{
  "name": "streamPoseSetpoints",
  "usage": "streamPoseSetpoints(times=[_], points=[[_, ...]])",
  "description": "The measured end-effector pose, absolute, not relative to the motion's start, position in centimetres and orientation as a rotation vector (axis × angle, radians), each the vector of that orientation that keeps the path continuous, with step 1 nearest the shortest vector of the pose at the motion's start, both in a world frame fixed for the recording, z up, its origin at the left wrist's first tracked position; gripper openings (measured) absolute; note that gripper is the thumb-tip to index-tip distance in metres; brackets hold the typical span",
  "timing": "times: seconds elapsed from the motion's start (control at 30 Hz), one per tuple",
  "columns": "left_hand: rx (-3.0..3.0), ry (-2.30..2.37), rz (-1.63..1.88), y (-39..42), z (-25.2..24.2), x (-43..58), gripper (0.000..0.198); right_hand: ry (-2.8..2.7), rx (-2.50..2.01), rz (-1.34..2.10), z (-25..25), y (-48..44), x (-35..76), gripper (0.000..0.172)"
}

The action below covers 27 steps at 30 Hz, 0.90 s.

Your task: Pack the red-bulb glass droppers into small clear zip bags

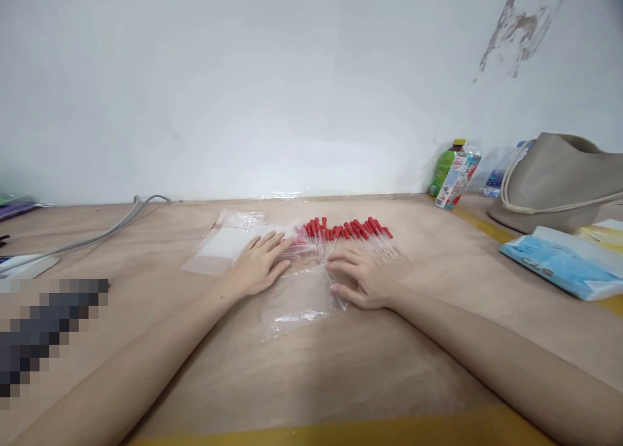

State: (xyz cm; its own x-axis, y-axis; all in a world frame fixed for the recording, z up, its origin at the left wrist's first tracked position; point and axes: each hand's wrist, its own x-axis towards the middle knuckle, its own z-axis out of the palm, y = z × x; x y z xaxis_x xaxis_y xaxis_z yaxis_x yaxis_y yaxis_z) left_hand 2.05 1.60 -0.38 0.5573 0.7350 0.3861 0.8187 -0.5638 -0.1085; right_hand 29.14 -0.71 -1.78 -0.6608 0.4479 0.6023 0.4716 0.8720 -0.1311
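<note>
My left hand (261, 264) rests palm down with fingers stretched out, over the right end of a stack of white sheets and clear bags (214, 248). Between both hands a clear plastic bag (304, 297) lies flat on the table. At its right edge is my right hand (363, 277), fingers slightly bent and apart, thumb over the bag; nothing shows in its grasp. Just beyond the hands are several glass droppers with red rubber bulbs (357, 229), laid side by side with bulbs toward the wall. Some on the left lie partly under clear plastic.
A grey cable (111, 228) runs along the left, above a blurred-out dark object (43, 332). Two bottles (455, 173) stand at the back right, near a beige bag (549, 180). A blue-and-white tissue pack (564, 261) lies at the right. Behind everything rises a white wall (243, 89).
</note>
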Motion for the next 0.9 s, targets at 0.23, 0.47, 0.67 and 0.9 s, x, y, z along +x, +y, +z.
streamPoseSetpoints(times=[0.23,0.47,0.67,0.9], points=[[-2.526,-1.393,-0.507,2.6,-1.1,-0.3,0.036,-2.583,-0.579,0.081,-1.2,-1.7,28.3,0.037],[-2.337,-1.608,-0.481,1.5,-0.3,-1.4,0.037,-2.564,-0.603,0.095,-1.4,-1.6,28.8,0.035],[-2.286,-1.366,-0.754,-0.8,0.4,0.4,0.03,-2.438,-0.669,0.043,-1.7,-1.8,28.6,0.031],[-2.309,-1.71,-0.507,0.9,1.9,4.9,0.027,-2.411,-0.655,0.021,-2.0,-1.5,28.5,0.023]])
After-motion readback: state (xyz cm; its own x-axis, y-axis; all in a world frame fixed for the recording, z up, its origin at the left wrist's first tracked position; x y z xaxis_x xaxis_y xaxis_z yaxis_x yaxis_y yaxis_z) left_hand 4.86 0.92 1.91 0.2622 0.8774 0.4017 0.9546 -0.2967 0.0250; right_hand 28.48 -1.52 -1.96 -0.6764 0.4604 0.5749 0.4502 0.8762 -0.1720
